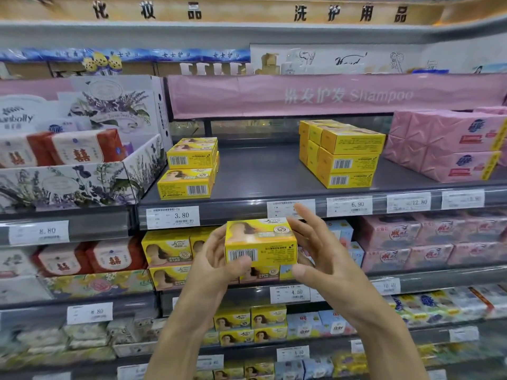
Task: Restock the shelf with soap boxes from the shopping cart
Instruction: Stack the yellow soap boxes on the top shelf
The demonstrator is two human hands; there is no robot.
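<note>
Hands (216, 260) (326, 259) on yellow, barcoded soap box (262, 244)

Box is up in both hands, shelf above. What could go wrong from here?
1. Slip: the left hand grips the box, but the right hand only has spread fingers at its end; it may drop on the lift.
2. Wrong spot: the shelf holds two yellow stacks; the left stack shows the same portrait, the right stack is unclear.
3. The left stack sits askew near the edge; a bump could topple it.
</note>
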